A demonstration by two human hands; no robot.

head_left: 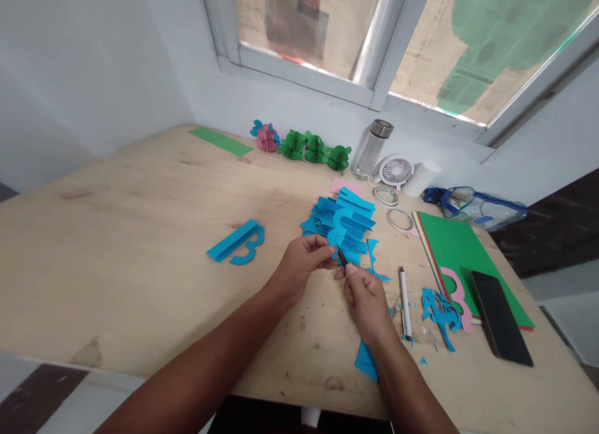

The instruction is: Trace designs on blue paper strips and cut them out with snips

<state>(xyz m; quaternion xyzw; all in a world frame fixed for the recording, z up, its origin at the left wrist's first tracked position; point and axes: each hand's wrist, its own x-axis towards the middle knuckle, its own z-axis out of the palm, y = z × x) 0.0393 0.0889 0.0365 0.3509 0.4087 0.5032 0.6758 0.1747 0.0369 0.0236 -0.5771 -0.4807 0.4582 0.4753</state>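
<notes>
My left hand [311,259] pinches a blue paper cut-out [345,225] with a curved, scalloped outline. In my right hand [367,294] is a slim black tool [342,257] that looks like small scissors, its handle mostly hidden by my fingers. The tool's tip touches or nearly touches the lower edge of the cut-out, close to my left fingertips. Just behind both hands lies a pile of folded blue paper pieces [322,212]. To the left, a folded blue paper piece with a scalloped edge [238,242] rests alone on the wooden table [140,234].
Blue scraps [440,312] and a white pen [405,303] lie right of my hands. A black phone [500,318] rests on green paper sheets [453,247]. Tape rolls [400,220], a small fan [395,171], a glass bottle [369,150] and green paper ornaments [316,148] line the back.
</notes>
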